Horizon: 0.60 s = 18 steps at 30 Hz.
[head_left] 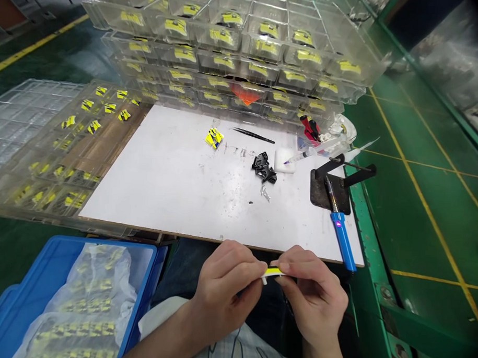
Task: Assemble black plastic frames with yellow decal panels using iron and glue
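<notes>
Between my two hands, just off the front edge of the white work board, is a small yellow, black and white plastic part. The fingers of my left hand pinch its left end. Its right end sits between the thumb and fingers of my right hand. Fingertips cover much of the part. Farther up the board lie a yellow and black patterned piece, black tweezers, black plastic parts and a small clear piece.
A blue soldering iron leans on a black stand at the right. Stacked clear trays of yellow pieces rise at the back, with more trays at left. A blue bin stands lower left. A syringe rests near a white pad.
</notes>
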Each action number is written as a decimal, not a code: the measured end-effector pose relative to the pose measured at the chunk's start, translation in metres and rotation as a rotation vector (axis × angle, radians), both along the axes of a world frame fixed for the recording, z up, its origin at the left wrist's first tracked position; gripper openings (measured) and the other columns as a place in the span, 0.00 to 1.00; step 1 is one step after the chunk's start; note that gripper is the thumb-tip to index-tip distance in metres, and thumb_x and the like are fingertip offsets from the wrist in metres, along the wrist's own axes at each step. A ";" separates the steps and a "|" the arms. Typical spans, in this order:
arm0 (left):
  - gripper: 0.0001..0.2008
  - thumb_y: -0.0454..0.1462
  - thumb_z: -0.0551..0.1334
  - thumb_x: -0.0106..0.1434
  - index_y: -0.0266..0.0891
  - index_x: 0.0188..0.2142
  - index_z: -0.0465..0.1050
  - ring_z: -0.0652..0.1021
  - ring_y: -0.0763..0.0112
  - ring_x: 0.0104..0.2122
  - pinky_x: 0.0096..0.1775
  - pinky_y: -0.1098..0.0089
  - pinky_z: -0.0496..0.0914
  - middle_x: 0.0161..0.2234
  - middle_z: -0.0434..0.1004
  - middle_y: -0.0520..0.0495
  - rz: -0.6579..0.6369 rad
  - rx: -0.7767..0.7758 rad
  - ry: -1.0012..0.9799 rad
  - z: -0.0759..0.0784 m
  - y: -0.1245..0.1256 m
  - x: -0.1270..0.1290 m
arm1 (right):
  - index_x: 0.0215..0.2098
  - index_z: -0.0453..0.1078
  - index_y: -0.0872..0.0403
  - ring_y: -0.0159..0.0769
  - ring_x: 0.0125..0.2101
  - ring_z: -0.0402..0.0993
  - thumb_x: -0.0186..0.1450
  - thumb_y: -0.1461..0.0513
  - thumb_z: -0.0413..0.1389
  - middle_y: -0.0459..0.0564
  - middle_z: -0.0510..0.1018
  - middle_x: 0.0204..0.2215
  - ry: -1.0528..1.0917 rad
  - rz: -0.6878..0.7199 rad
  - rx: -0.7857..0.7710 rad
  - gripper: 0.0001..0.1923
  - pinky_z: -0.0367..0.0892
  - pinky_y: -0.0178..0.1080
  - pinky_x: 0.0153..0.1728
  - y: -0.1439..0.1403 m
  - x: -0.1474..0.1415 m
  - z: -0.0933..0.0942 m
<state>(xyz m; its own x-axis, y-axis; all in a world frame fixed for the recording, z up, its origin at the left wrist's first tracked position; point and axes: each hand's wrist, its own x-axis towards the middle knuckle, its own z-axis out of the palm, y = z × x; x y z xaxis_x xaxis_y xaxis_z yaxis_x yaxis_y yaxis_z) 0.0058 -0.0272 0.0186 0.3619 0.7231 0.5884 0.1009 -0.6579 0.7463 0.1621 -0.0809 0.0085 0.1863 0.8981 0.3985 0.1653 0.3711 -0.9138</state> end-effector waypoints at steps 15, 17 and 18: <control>0.10 0.29 0.65 0.65 0.41 0.44 0.73 0.77 0.74 0.29 0.31 0.76 0.70 0.33 0.80 0.50 -0.100 -0.356 -0.010 -0.003 -0.002 -0.004 | 0.43 0.75 0.47 0.36 0.32 0.74 0.64 0.71 0.63 0.46 0.78 0.31 0.054 0.010 -0.106 0.14 0.71 0.38 0.32 0.003 0.006 -0.005; 0.07 0.31 0.65 0.65 0.41 0.43 0.74 0.77 0.73 0.29 0.31 0.75 0.71 0.33 0.80 0.50 -0.120 -0.432 -0.013 -0.004 -0.003 -0.004 | 0.42 0.76 0.47 0.36 0.32 0.74 0.64 0.70 0.63 0.47 0.78 0.31 0.030 -0.009 -0.110 0.12 0.71 0.38 0.32 0.003 0.005 -0.007; 0.07 0.32 0.65 0.65 0.40 0.43 0.75 0.77 0.72 0.29 0.32 0.75 0.71 0.33 0.81 0.49 -0.127 -0.480 -0.005 -0.004 -0.003 -0.004 | 0.42 0.76 0.47 0.36 0.32 0.74 0.64 0.70 0.63 0.47 0.78 0.31 0.018 -0.018 -0.121 0.11 0.71 0.38 0.32 0.004 0.004 -0.007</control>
<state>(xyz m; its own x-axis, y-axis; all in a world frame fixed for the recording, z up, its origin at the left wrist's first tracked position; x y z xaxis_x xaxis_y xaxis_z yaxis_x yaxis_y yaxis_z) 0.0018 -0.0301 0.0143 0.4631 0.8631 0.2016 0.0376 -0.2464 0.9684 0.1661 -0.0772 0.0014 0.2087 0.9358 0.2840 0.1539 0.2553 -0.9545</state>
